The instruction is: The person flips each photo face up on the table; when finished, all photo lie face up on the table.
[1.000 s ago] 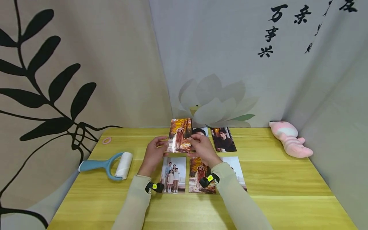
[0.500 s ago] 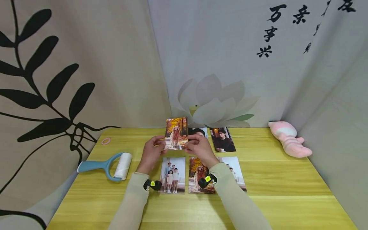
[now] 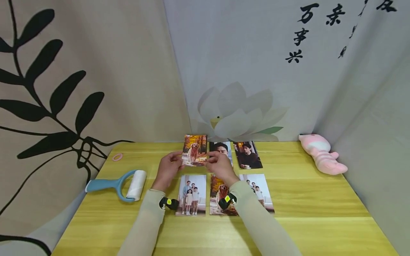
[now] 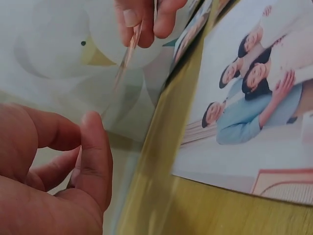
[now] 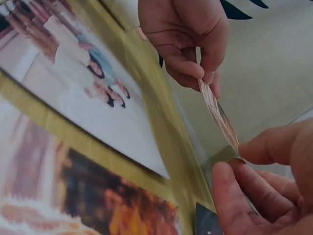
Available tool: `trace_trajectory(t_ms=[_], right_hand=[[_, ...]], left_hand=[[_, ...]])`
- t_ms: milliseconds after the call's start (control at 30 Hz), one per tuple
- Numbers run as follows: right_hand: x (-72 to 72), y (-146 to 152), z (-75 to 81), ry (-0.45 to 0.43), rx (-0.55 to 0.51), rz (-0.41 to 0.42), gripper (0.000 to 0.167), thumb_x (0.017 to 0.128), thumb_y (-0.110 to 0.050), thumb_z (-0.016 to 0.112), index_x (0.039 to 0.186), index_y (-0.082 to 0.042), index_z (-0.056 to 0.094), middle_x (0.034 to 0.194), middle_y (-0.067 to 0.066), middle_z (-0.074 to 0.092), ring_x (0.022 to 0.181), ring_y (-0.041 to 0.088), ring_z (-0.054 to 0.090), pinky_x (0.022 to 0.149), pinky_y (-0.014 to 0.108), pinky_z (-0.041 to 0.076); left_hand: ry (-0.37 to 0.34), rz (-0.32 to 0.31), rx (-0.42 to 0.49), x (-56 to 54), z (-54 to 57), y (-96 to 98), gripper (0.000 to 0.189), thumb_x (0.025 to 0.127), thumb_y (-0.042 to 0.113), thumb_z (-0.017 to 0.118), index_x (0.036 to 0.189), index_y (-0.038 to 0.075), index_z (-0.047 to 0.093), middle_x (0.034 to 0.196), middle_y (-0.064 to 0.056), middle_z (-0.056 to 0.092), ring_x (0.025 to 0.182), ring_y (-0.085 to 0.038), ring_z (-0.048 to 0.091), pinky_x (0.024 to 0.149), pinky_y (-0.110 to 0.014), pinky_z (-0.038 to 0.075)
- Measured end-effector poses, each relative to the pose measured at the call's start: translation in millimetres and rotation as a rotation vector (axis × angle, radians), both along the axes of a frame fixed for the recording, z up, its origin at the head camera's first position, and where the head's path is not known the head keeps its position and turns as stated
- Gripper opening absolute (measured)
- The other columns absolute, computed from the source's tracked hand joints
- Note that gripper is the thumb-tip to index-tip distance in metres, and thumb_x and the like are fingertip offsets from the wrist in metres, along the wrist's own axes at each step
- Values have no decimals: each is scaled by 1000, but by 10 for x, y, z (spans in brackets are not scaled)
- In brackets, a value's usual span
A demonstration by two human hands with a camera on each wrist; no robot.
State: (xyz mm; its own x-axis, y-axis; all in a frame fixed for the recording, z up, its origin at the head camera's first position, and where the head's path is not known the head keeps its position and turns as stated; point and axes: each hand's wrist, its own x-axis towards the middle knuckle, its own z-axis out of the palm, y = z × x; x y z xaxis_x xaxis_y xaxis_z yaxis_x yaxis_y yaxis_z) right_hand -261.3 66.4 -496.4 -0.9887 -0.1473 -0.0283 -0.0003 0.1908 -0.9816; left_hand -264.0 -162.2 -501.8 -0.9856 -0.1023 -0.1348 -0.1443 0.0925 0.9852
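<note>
Both hands hold a photo print of a golden retriever (image 3: 194, 150) by its side edges, at the far side of the table. My left hand (image 3: 168, 170) pinches its left edge between thumb and fingers; my right hand (image 3: 221, 166) pinches the right edge. The wrist views show the print almost edge-on, as a thin strip (image 5: 218, 117) above the tabletop. Right of it lie a close-up portrait photo (image 3: 222, 147), partly covered by my right hand, and a photo of a person in dark clothes (image 3: 248, 155). Nearer are a family photo (image 3: 193, 195), another dog photo (image 3: 221, 192) and another family photo (image 3: 261, 188).
A blue-handled lint roller (image 3: 110, 184) with a white roll lies at the left. Beyond it is a small pink ring (image 3: 117, 157). A pink plush toy (image 3: 321, 154) rests at the right back corner. Printed curtains border the wooden table (image 3: 320, 231).
The held dog photo has shifted left with both hands, and most recently its top edge has dipped. More of the close-up portrait now shows beside it. The other photos stay put.
</note>
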Motion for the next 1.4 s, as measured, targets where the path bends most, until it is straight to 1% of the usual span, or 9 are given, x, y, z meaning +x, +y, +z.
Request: trace_trajectory(t_ms=[100,200,367,567,667,733,967,1100,1400], right_hand=[[-21,8,-26,1,61,15,46,95,-5,74,140,0,64,105,14,73,86,20,72,72,36,64],[-50,11,-62,-6,127,26,45,96,-7,73,140,-3,66,101,9,72,78,19,68,65,32,58],[-80,-1,-118,-9,211,31,42,95,-8,70,137,-4,68,94,5,71,67,15,58,63,30,47],[-81,-35,-182,-29,190,15,41,90,-1,68,131,1,69,83,3,71,54,14,58,54,29,46],[-76,-51,-200,-51,180,8,41,88,2,66,129,2,71,76,3,67,52,14,53,50,29,43],[-73,-63,-205,-70,168,5,40,89,2,65,129,2,71,76,6,68,51,15,52,49,29,42],[-59,-68,-180,-86,137,-8,35,95,-3,70,129,6,70,99,19,77,65,22,74,55,30,58],[-52,-64,-156,-98,132,3,36,97,-6,72,131,6,69,104,19,78,71,26,78,59,33,62],[-26,-36,-146,-96,141,36,38,99,-11,72,133,6,69,105,18,79,77,28,79,62,35,64]], left_hand=[[-2,-8,-30,-7,-23,0,38,105,3,60,143,1,63,115,-16,61,89,-16,69,81,-25,63],[-3,-14,-59,-19,-49,2,38,104,2,61,142,0,64,113,-15,62,85,-16,70,80,-28,63],[0,-9,-122,-22,-88,-6,38,100,2,63,138,-3,66,113,-17,67,77,-13,68,72,-26,61],[-14,8,-197,-11,-120,-13,36,98,2,66,134,-2,69,116,-20,71,73,-13,68,65,-21,57],[-12,7,-218,-9,-137,-13,35,98,3,68,132,-3,70,118,-22,72,71,-12,67,63,-21,56],[-14,1,-222,-13,-144,-16,35,97,3,68,132,-3,70,120,-23,73,71,-12,67,63,-21,56],[-41,-5,-264,-11,-164,-23,38,99,9,70,136,0,68,127,-21,72,81,-14,70,69,-23,58],[-59,-10,-272,-9,-172,-28,39,100,13,69,137,1,68,128,-21,73,89,-18,73,72,-25,59],[-54,-1,-336,11,-133,-16,40,104,23,64,140,4,66,124,-19,73,91,-24,71,70,-25,53]])
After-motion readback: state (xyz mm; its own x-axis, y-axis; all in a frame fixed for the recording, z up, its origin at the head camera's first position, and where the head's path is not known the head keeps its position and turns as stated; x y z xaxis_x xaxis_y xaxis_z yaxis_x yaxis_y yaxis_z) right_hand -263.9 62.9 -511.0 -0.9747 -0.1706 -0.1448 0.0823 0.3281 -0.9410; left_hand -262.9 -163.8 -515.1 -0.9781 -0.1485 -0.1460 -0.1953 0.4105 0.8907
